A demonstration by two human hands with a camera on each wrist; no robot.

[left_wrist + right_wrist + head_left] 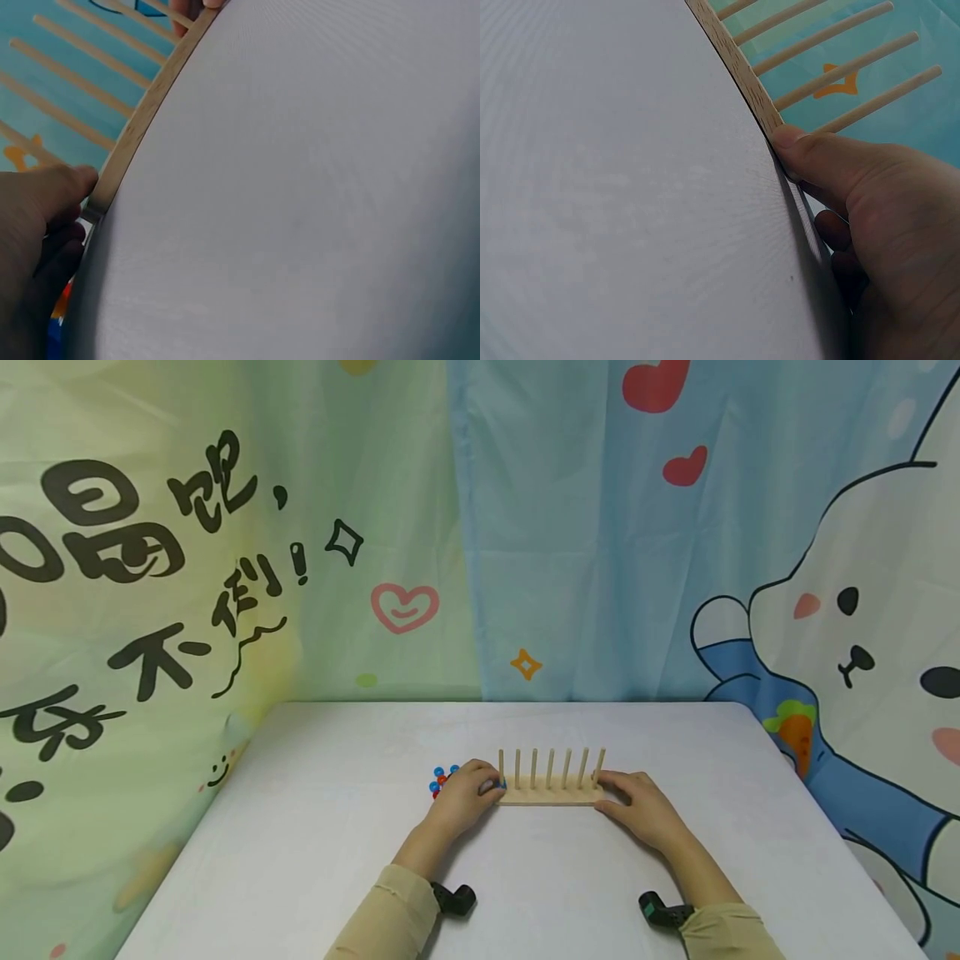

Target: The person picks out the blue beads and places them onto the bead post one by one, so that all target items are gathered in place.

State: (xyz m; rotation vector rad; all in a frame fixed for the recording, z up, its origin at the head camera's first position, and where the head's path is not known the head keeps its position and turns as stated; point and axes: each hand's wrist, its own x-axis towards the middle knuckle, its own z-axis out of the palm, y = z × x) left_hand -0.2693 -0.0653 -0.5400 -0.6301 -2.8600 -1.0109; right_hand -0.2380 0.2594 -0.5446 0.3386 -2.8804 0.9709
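Observation:
A wooden peg board (551, 797) with a row of several upright pegs sits on the white table. My left hand (467, 793) grips its left end; the left wrist view shows the thumb (64, 184) at the front edge of that end. At the opposite end, my right hand (643, 806) holds the board between thumb and fingers. In the right wrist view its thumb (810, 154) presses on the corner. Small red and blue beads (435, 787) lie just left of my left hand, which partly hides them. A bit of blue shows by the left fingertips.
The white table (360, 860) reaches back to a printed curtain (540, 568). A black wrist device (456, 900) sits on the left wrist and another black device (663, 912) on the right, both by the beige sleeves.

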